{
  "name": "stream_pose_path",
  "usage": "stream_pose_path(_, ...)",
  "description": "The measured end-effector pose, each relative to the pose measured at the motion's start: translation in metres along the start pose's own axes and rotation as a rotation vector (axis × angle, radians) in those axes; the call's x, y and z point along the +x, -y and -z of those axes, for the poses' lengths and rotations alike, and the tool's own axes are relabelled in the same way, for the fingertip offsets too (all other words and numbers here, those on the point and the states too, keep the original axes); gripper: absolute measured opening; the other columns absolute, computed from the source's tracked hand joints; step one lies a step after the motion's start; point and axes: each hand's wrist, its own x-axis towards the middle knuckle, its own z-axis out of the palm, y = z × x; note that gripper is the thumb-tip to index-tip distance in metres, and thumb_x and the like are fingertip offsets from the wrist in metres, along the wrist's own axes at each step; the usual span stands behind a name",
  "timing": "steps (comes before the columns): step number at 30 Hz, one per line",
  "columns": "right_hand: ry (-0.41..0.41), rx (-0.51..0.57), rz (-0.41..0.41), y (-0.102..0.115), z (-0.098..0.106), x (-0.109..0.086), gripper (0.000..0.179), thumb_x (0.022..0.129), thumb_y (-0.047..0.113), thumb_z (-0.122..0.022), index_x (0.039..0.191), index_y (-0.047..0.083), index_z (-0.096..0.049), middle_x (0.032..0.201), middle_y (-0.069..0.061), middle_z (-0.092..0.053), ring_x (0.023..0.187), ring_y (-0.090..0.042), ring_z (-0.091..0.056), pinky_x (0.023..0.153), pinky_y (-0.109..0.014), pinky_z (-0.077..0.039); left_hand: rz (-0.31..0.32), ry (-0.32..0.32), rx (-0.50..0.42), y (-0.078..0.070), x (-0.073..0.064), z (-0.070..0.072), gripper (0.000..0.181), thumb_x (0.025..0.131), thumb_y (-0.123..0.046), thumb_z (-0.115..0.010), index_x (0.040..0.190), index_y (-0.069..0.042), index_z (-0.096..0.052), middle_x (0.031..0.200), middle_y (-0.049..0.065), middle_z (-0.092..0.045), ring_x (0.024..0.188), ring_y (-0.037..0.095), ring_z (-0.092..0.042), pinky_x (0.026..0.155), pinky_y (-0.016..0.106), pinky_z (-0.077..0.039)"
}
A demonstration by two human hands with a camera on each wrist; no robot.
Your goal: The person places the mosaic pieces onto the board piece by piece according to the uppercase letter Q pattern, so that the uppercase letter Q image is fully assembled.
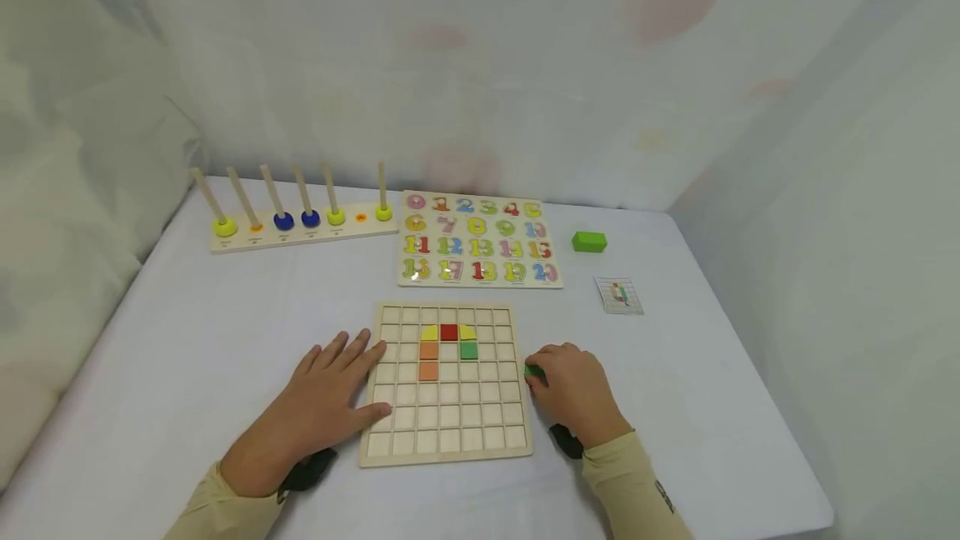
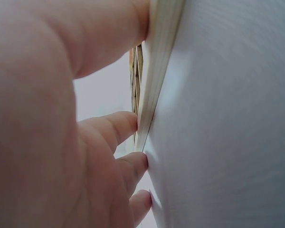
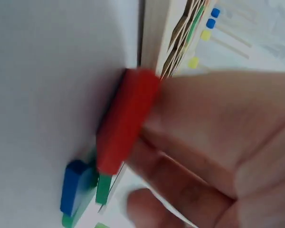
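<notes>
A wooden grid board lies flat on the white table, its upper cells holding two yellow rounded tiles, a red square tile, two orange tiles and one green tile. My left hand rests with fingers spread along the board's left edge, thumb and fingertips on the rim. Just off the right edge is my right hand, fingers curled. In the right wrist view it pinches a red tile, blurred; a blue tile and a green tile show beyond.
Behind the board lies a number puzzle with coloured numerals. A peg abacus with yellow and blue beads stands back left. On the right are a bright green block and a small pattern card. White cloth hangs around the table.
</notes>
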Motion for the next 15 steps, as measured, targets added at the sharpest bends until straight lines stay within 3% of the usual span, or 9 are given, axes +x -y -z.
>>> stream_pose_path(5,-0.014,0.083,-0.025,0.004,0.01,-0.001,0.016,0.086,0.017,-0.09,0.1,0.013,-0.084,0.097,0.0,-0.08,0.089,-0.02,-0.071,0.075,-0.036,-0.06,-0.012,0.008,-0.009,-0.001,0.004,-0.001,0.094,0.094,-0.065,-0.072,0.164,-0.01,-0.043,0.171,0.022,-0.03,0.157,0.051,-0.021,0.12,0.074,-0.016)
stream_pose_path(9,0.008,0.125,0.127,0.029,0.014,0.011,0.011,0.09,0.02,-0.088,0.099,0.015,-0.084,0.098,0.004,-0.08,0.089,-0.015,-0.069,0.078,-0.032,-0.06,-0.006,0.021,0.001,-0.001,0.007,-0.002,0.095,0.093,-0.065,-0.072,0.165,-0.01,-0.042,0.172,0.021,-0.029,0.157,0.05,-0.02,0.121,0.074,-0.015)
stream_pose_path(12,0.028,0.053,0.272,0.049,0.007,0.026,0.007,0.093,0.023,-0.086,0.097,0.018,-0.085,0.097,0.007,-0.079,0.083,-0.013,-0.066,0.072,-0.027,-0.056,0.004,0.027,0.008,-0.001,0.005,-0.001,0.096,0.093,-0.066,-0.072,0.165,-0.01,-0.042,0.172,0.022,-0.029,0.157,0.051,-0.021,0.12,0.075,-0.016)
stream_pose_path(15,0.065,0.051,0.305,0.059,-0.002,0.037,0.007,0.094,0.024,-0.086,0.099,0.019,-0.087,0.099,0.007,-0.077,0.084,-0.013,-0.064,0.07,-0.023,-0.054,0.017,0.023,0.017,-0.001,0.002,0.0,0.096,0.092,-0.067,-0.072,0.164,-0.01,-0.043,0.171,0.022,-0.03,0.156,0.052,-0.022,0.12,0.075,-0.016)
